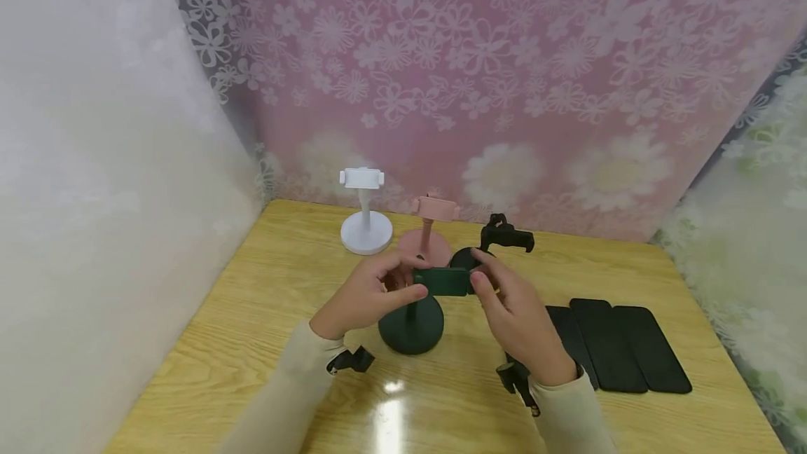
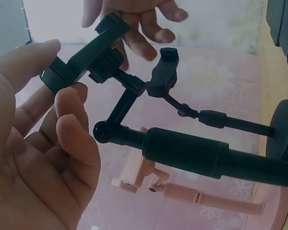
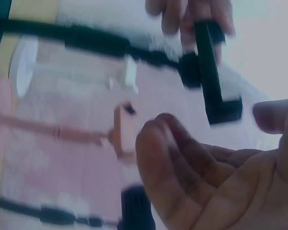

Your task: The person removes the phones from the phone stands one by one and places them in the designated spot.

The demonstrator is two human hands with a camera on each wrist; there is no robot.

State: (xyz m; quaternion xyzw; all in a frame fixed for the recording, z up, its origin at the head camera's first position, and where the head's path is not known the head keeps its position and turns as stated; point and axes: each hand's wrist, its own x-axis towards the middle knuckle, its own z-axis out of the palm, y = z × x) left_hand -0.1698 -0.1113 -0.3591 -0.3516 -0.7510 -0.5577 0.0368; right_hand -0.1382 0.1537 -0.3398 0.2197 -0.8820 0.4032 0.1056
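Observation:
A dark green phone stand (image 1: 412,328) stands upright on the table, its clamp (image 2: 93,55) raised on a jointed arm. My left hand (image 1: 368,294) pinches one end of that clamp between thumb and fingers. At the opposite end is my right hand (image 1: 520,321), thumb and fingers spread around it. The right wrist view shows a gap between this hand (image 3: 206,177) and the clamp's hooked end (image 3: 224,110), with nothing in its grip. The right wrist view is blurred.
Behind the green stand are a white phone stand (image 1: 366,232), a pink one (image 1: 435,210) and a black one (image 1: 507,237). Several flat black phone-shaped slabs (image 1: 652,349) lie at the right. A floral pink curtain (image 1: 441,90) hangs behind the wooden table (image 1: 252,328).

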